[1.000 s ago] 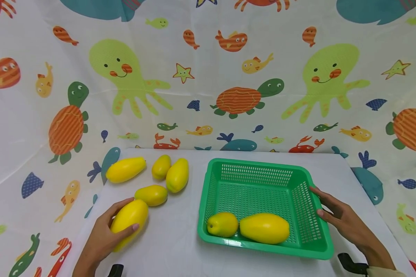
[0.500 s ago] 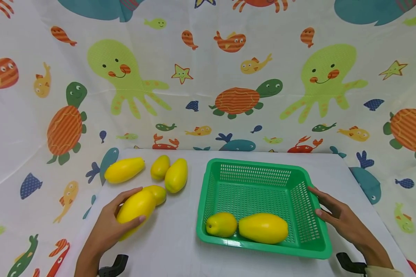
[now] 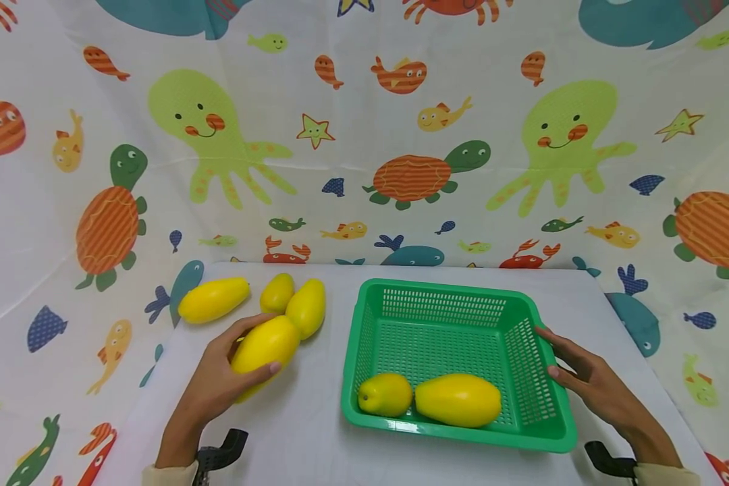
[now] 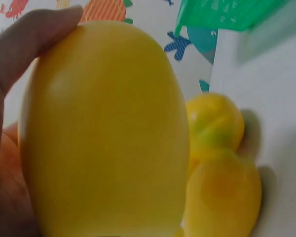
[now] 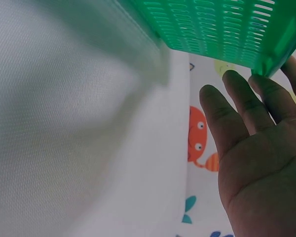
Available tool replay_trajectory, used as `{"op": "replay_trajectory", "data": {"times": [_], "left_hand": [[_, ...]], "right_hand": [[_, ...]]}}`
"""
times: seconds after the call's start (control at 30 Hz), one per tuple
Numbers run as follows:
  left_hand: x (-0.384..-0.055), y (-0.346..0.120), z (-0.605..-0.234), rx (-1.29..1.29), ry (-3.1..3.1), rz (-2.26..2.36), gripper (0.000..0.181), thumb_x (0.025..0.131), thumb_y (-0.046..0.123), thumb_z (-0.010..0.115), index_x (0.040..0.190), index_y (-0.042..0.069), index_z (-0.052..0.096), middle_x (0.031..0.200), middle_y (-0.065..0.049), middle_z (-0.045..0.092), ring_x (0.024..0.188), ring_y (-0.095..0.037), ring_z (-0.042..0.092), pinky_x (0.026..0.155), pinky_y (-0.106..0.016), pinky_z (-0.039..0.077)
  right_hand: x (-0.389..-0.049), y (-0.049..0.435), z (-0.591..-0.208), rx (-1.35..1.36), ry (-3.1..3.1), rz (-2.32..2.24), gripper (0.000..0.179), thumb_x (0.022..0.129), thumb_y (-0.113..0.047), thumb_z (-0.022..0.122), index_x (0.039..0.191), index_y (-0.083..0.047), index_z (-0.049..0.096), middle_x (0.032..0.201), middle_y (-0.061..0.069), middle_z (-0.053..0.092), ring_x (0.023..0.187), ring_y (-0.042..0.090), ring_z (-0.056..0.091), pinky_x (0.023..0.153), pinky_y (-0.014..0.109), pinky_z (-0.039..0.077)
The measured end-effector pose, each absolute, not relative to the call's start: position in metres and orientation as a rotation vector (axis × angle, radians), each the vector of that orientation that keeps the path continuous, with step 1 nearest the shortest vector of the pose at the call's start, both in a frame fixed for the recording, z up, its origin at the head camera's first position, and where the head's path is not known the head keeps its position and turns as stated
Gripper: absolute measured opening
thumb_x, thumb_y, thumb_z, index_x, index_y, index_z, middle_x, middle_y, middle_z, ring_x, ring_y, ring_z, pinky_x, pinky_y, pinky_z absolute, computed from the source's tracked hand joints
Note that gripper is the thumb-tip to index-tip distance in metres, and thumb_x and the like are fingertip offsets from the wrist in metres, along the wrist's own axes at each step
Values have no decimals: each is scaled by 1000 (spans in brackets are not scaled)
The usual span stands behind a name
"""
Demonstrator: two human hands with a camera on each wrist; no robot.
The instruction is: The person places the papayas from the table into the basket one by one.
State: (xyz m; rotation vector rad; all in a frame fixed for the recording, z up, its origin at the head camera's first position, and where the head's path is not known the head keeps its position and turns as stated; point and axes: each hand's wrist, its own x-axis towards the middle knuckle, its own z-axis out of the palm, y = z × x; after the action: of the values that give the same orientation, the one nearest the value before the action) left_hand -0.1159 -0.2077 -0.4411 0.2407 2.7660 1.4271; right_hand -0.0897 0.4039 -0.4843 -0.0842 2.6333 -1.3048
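My left hand [image 3: 219, 378] grips a large yellow papaya [image 3: 267, 347], thumb on the near side and fingers on the far side. This papaya [image 4: 106, 128] fills much of the left wrist view. In the head view it hides a smaller fruit behind it and overlaps the edge of another yellow fruit [image 3: 306, 308]. My right hand [image 3: 598, 385] touches the right rim of a green plastic basket [image 3: 455, 442] with extended fingers and thumb. Inside the basket, along its near wall, lie a small yellow fruit [image 3: 385, 395] and a larger papaya [image 3: 458, 400].
On the white table [image 3: 316, 432], a long yellow fruit [image 3: 214, 300] lies at the far left. A small yellow fruit [image 3: 277, 293] lies to its right. A patterned sea-animal cloth [image 3: 352, 148] hangs behind the table.
My left hand has carried the papaya right and away from me, covering the small fruit that was visible beside it. The right hand stays at the basket's rim. The view has shifted slightly.
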Motion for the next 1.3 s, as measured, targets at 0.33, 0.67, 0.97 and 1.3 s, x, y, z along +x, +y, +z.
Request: {"op": "replay_trajectory", "data": {"times": [0.33,0.67,0.97,1.3], "left_hand": [[-132,-177,-437,381,2689,1559,70,89,31,85,151,37,54,152,-5,56,121,-27,55,95,-43,51],[-142,-149,-425,490,2601,1637,70,88,32,86,150,38,54,153,4,57,129,-24,56,107,-52,50],[-150,-120,-418,575,2485,1723,70,88,33,87,148,39,53,150,8,56,134,-24,55,108,-51,53],[-159,-94,-419,607,2392,1787,68,88,33,87,146,33,53,148,3,56,131,-27,59,109,-57,55]], "right_hand": [[-90,404,-484,-108,2655,-1300,72,109,-30,61,171,-25,25,175,26,21,152,64,24,109,79,32],[-90,405,-485,-103,2648,-1300,71,110,-30,61,171,-25,24,175,26,20,152,65,23,108,78,32],[-89,403,-484,-88,2643,-1310,71,109,-31,61,171,-24,25,175,27,19,152,66,22,107,81,31],[-88,401,-483,-75,2657,-1305,72,109,-30,62,171,-22,25,175,28,19,151,67,23,108,75,35]]}}
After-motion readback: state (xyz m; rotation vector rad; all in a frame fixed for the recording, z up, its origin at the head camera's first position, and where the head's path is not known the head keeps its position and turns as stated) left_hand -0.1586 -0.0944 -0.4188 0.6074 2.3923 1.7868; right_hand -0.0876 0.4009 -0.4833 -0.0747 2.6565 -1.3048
